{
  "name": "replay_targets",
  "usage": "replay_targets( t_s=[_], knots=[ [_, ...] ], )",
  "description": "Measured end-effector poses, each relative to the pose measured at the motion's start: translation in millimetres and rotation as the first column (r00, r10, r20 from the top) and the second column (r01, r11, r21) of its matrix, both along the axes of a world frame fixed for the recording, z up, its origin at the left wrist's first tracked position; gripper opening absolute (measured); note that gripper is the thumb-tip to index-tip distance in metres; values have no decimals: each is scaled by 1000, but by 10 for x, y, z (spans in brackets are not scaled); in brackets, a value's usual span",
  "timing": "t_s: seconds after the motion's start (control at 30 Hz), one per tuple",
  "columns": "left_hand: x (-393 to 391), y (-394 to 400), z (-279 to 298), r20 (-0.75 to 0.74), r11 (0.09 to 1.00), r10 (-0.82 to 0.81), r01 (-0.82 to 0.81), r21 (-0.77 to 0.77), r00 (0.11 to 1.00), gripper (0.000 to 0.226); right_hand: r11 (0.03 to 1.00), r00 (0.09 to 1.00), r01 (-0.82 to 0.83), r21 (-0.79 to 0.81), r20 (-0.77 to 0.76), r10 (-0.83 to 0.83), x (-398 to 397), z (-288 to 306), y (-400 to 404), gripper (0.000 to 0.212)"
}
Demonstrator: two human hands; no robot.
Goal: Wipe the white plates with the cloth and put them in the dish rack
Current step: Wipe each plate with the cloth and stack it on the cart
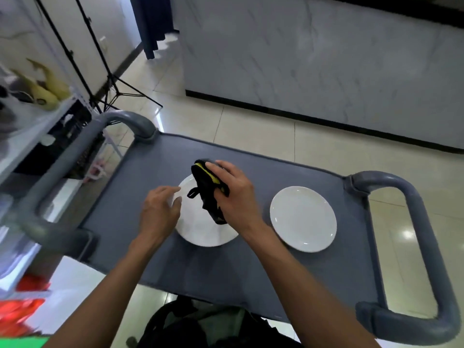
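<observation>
Two white plates lie on a grey cart top (251, 267). On the left plate (200, 229) my right hand (236, 197) grips a black cloth with a yellow edge (208, 192) and holds it down on the plate's upper right part. My left hand (160, 212) rests on the left rim of the same plate, fingers curled over the edge. The right plate (303, 218) lies bare and untouched to the right of my right hand. No dish rack shows in this view.
The cart has grey loop handles at the left (75, 159) and right (426, 247). A white shelf with shoes (37, 96) stands at the left, a black tripod (110, 84) behind it. A marble counter (326, 59) runs across the back. A dark bag (200, 325) lies below the cart.
</observation>
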State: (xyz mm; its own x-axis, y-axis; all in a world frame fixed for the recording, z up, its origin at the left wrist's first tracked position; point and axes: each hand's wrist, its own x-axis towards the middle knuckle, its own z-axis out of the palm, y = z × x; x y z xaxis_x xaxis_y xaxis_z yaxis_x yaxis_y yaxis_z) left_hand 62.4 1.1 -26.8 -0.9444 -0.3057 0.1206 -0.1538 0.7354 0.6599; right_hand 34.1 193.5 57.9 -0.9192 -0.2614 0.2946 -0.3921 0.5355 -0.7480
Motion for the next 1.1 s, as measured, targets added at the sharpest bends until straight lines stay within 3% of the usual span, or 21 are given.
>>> replay_targets(
  t_s=[0.2,0.47,0.67,0.8,1.1],
  knots=[
    [99,-108,-98,172,980,45,-77,186,984,25,999,998,-17,41,63,14,-63,-246,-253,50],
    [32,-144,-180,306,945,79,-169,281,949,28,979,997,-52,197,58,41,-32,-517,-223,49],
    [-33,-143,-168,328,927,70,-182,327,942,25,821,989,-133,555,131,72,71,-621,-248,67],
    [-63,-153,-161,343,915,53,-183,361,938,20,727,978,-191,659,193,82,161,-731,-225,85],
    [-106,-173,-159,354,861,-18,-166,481,935,14,730,986,-106,675,168,-12,67,-838,-223,65]
  ],
)
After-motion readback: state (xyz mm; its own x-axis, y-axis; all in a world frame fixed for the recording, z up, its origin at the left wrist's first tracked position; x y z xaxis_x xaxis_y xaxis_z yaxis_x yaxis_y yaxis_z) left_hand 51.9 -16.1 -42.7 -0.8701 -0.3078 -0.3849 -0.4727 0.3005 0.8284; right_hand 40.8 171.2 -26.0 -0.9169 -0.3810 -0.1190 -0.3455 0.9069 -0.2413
